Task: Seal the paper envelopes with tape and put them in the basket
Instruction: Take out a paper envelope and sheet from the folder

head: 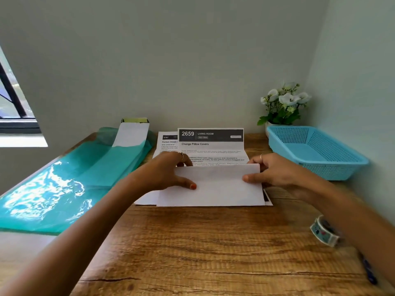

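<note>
Envelope (215, 186), white, is lying mid-counter (203, 248) over printed sheets (210, 144). Both hands are gripping it: the left hand (168, 171) is pinching its left end, the right hand (271, 170) its right end, thumbs on top. Blue basket (316, 150) is sitting far right; a tape roll (324, 230) is lying near right.

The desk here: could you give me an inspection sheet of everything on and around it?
Surface: wooden desk.
Job's things: printed sheet being folded; tape roll near right forearm; blue basket, nothing in it.
Clutter: second printed sheet; teal sheets; box.
Grippers: left hand and right hand both pinch the sheet's folded part.
Cables: nothing seen.
Surroundings: white flowers, window, plain walls.
</note>
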